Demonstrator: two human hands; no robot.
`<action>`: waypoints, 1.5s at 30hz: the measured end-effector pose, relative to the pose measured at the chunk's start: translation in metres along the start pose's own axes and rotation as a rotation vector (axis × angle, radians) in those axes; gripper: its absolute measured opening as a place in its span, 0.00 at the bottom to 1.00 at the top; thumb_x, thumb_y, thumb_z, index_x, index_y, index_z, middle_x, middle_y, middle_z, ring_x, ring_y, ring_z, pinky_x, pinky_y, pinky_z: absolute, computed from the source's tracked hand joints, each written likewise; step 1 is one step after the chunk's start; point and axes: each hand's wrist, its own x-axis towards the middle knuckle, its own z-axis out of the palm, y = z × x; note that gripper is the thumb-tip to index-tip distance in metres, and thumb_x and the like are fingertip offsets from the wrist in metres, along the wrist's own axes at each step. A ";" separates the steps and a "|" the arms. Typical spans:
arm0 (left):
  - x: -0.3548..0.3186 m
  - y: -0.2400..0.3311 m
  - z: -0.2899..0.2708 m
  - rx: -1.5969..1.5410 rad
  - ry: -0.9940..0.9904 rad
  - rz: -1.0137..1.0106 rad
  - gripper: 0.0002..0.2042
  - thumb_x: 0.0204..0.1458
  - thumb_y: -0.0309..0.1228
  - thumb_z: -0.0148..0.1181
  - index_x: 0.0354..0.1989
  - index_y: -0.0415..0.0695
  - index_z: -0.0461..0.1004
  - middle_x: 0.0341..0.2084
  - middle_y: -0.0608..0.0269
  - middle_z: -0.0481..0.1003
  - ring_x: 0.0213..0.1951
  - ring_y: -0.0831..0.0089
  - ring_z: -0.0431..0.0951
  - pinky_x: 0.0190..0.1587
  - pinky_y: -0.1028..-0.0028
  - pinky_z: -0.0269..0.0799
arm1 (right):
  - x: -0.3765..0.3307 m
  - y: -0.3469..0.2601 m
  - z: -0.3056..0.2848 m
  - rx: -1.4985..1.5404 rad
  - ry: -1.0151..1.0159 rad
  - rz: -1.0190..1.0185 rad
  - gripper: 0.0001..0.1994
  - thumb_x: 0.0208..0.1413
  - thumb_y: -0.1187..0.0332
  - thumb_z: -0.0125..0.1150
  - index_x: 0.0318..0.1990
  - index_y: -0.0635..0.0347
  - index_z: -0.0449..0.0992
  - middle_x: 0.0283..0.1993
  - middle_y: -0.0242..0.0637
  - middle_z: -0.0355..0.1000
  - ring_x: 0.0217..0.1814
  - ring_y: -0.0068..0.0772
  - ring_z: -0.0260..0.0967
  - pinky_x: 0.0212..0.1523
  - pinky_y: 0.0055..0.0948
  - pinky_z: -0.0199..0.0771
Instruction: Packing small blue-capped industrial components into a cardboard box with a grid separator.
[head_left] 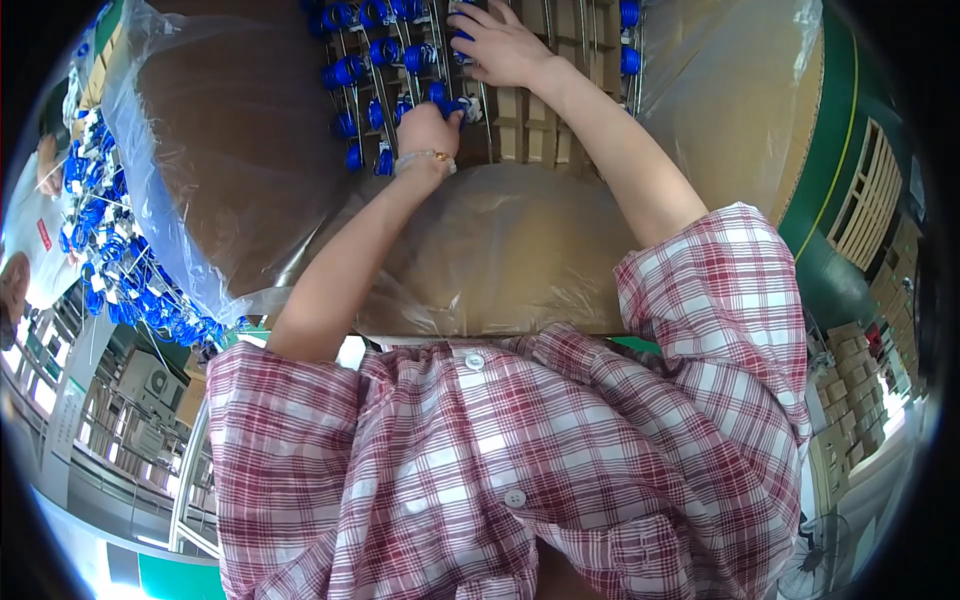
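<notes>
Both my hands reach into a large cardboard box [240, 150] lined with clear plastic and fitted with a cardboard divider grid [530, 125]. Several blue coiled cable bundles [365, 60] with thin metal rods fill the grid's left cells. My left hand [428, 128], wearing a bracelet, is closed on one blue coiled bundle [455, 105] at the grid's near edge. My right hand [500, 45] rests further in, fingers spread over the grid and touching another blue coil [462, 40]. The grid's right cells show bare cardboard.
A pile of more blue coiled bundles [120, 270] lies on the left outside the box. Another person's hand [48, 165] shows at the far left. Wooden pallets [870, 200] and stacked cartons [850, 380] stand on a green floor at right. A fan [815, 560] sits lower right.
</notes>
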 end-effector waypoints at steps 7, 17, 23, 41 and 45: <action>0.003 0.022 -0.013 0.094 0.098 0.107 0.16 0.48 0.40 0.58 0.24 0.37 0.76 0.26 0.46 0.76 0.32 0.52 0.77 0.37 0.60 0.73 | -0.012 -0.021 -0.010 -0.303 -0.043 0.151 0.32 0.42 0.52 0.64 0.55 0.53 0.64 0.66 0.41 0.48 0.72 0.44 0.30 0.67 0.56 0.26; -0.008 0.025 -0.014 0.160 0.066 0.104 0.15 0.49 0.39 0.55 0.25 0.38 0.77 0.25 0.47 0.76 0.30 0.54 0.77 0.35 0.61 0.74 | -0.003 -0.034 -0.021 -0.217 -0.325 0.244 0.44 0.40 0.47 0.64 0.65 0.48 0.51 0.70 0.39 0.37 0.73 0.46 0.22 0.67 0.55 0.21; -0.013 0.029 -0.010 0.110 0.025 0.108 0.18 0.49 0.43 0.55 0.24 0.37 0.77 0.24 0.45 0.75 0.30 0.51 0.77 0.35 0.59 0.74 | -0.002 -0.043 -0.024 -0.210 -0.369 0.254 0.48 0.37 0.46 0.66 0.66 0.48 0.48 0.71 0.40 0.34 0.73 0.47 0.19 0.66 0.57 0.20; -0.003 0.016 -0.019 0.135 0.046 0.105 0.17 0.51 0.42 0.53 0.25 0.38 0.76 0.24 0.46 0.76 0.30 0.52 0.77 0.35 0.61 0.74 | 0.005 -0.037 -0.011 -0.135 -0.334 0.258 0.55 0.30 0.40 0.67 0.65 0.56 0.47 0.70 0.41 0.36 0.72 0.47 0.20 0.66 0.58 0.18; 0.001 0.009 -0.019 0.113 0.034 0.043 0.17 0.50 0.42 0.54 0.29 0.38 0.76 0.28 0.45 0.76 0.35 0.52 0.77 0.39 0.61 0.73 | 0.007 -0.040 -0.005 -0.140 -0.233 0.232 0.52 0.34 0.43 0.68 0.65 0.56 0.47 0.70 0.41 0.37 0.72 0.47 0.20 0.66 0.56 0.20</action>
